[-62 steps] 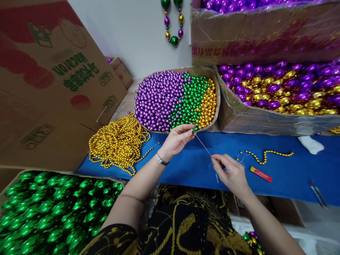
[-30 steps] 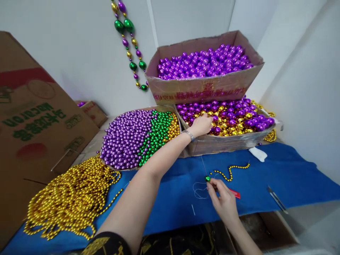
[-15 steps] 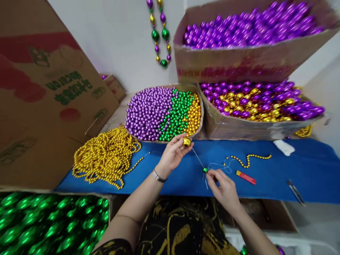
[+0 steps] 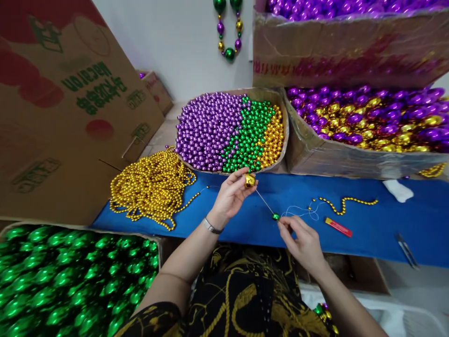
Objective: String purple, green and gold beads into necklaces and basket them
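My left hand (image 4: 229, 194) is closed on a large gold bead (image 4: 249, 180), held between thumb and fingers just in front of the box of small beads. From that bead a taut thin needle or cord (image 4: 264, 200) slants down to a small green bead (image 4: 275, 216). My right hand (image 4: 301, 241) pinches right beside the green bead, fingertips and thumb together; whether they grip the bead or the thread is too small to tell. Loose clear thread (image 4: 298, 210) curls over the blue cloth (image 4: 224, 234) beyond my right fingers.
A gold bead garland heap (image 4: 149, 187) lies left. Behind stand a small-bead box (image 4: 196, 169) and a purple-and-gold bead box (image 4: 326, 161). Right are a short gold strand (image 4: 345, 208), a red-yellow packet (image 4: 338, 227) and tweezers (image 4: 407, 250). Large green beads (image 4: 77, 276) fill a box at lower left.
The camera view has tilted down and shifted left, so the surroundings appear higher and farther right. Both hands keep their grips, with the green bead still beside my right fingertips.
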